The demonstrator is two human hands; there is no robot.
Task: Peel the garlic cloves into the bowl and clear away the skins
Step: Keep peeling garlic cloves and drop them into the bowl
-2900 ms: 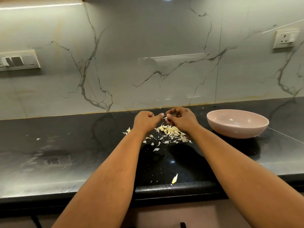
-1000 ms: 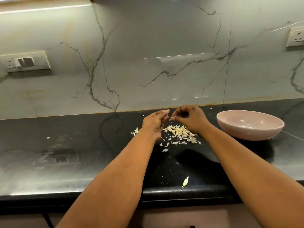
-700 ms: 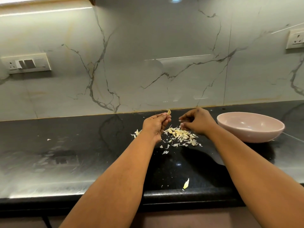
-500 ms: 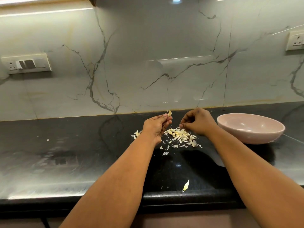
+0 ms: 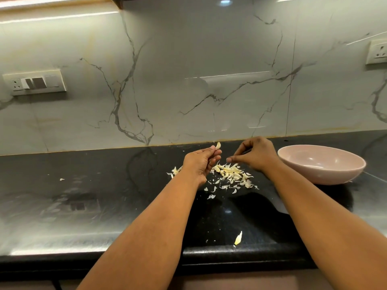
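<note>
Hands are moving apart: left hand [image 5: 202,162] is pinching a clove [image 5: 218,145], right hand [image 5: 254,155] is pinching maybe a skin bit, too small to tell. Bowl [image 5: 320,174] is waiting at three o'clock; the clove is slippery, maybe dropping into skins [image 5: 230,174].

bowl [image 5: 321,176] blocks right, skins [image 5: 230,174] mid

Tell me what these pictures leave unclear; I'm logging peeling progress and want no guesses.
- Bowl contents: the head view shows only the far inner wall; the near rim hides the bottom.
- Right hand grip: the fingertips pinch together, anything between them too small to tell.
- Garlic clove in the left hand: whether fully peeled, too small.
- Right wall socket: cut by the frame edge.
</note>
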